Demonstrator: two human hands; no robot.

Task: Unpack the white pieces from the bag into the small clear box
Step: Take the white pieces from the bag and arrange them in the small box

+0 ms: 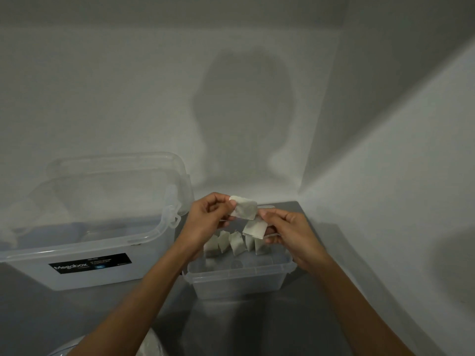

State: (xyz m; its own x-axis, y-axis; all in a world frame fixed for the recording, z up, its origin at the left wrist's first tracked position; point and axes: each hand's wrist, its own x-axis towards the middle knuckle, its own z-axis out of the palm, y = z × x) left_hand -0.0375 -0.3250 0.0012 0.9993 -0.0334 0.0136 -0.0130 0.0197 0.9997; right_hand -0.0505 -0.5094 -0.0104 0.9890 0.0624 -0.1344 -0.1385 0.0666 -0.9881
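Both hands grip now: your left hand (205,217) pinches the upper white piece (244,208), your right hand (290,228) pinches the lower white piece (255,229), probably to separate them, directly above the small clear box (239,275) under your fingertips.

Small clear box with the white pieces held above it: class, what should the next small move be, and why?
Probably lower the lower white piece into the small clear box beside the row of pieces standing there. The right hand holds it above that row, while the left hand pinches the upper white piece, seemingly next in turn.
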